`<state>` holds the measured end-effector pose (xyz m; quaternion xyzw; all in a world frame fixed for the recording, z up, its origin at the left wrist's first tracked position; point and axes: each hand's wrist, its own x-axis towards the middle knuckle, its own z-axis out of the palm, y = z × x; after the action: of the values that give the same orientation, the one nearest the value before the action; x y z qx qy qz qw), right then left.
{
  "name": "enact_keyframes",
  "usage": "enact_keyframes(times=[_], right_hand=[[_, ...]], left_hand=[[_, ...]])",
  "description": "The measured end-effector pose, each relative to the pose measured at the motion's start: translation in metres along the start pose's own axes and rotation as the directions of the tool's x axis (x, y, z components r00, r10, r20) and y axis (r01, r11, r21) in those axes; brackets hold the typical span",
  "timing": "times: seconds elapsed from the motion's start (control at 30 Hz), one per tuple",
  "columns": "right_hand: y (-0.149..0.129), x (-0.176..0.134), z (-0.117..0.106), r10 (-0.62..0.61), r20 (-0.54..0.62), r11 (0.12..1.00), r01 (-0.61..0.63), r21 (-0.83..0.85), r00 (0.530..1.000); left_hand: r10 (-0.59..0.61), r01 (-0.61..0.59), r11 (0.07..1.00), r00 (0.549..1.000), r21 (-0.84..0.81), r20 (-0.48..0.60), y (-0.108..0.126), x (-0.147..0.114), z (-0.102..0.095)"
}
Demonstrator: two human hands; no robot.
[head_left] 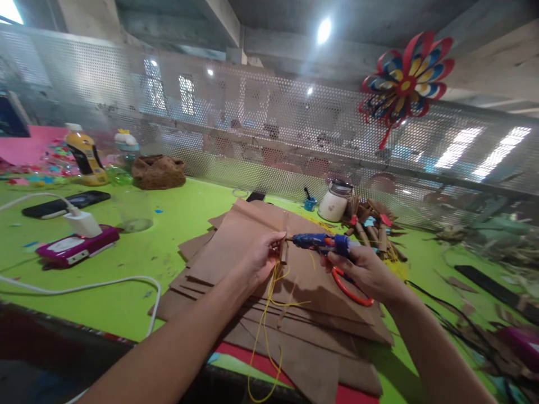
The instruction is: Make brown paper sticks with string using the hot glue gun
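My left hand [269,255] pinches a small, narrow piece of brown cardboard [284,255] above a stack of cardboard sheets [248,241]. Thin yellow string [266,314] trails down from around that piece toward the table's front edge. In my right hand [362,269] is a blue glue gun [320,242], its nozzle pointing left at the cardboard piece, close to my left fingertips. Whether the nozzle touches the cardboard I cannot tell. Below my right hand a red-orange loop [353,290] shows, like a scissors handle; the rest of it is hidden.
Bundles of rolled cardboard [374,227] lie at the back right, beside a white jar [334,201]. On the left are a purple power strip [78,247] with a white plug, a phone [67,203], a clear cup [133,213] and a yellow bottle [86,154]. Black cables [446,320] run at right.
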<state>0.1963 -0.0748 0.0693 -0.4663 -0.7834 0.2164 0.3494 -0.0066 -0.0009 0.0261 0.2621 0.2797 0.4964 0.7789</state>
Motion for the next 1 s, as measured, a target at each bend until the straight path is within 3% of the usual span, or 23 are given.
enact_keyframes(times=[1.0], right_hand=[[-0.006,-0.002,-0.001,0.008,0.053,1.0,-0.008,-0.008,0.999]], left_hand=[[0.017,-0.018,0.997,1.0,0.075,0.015,-0.001,0.003,-0.005]])
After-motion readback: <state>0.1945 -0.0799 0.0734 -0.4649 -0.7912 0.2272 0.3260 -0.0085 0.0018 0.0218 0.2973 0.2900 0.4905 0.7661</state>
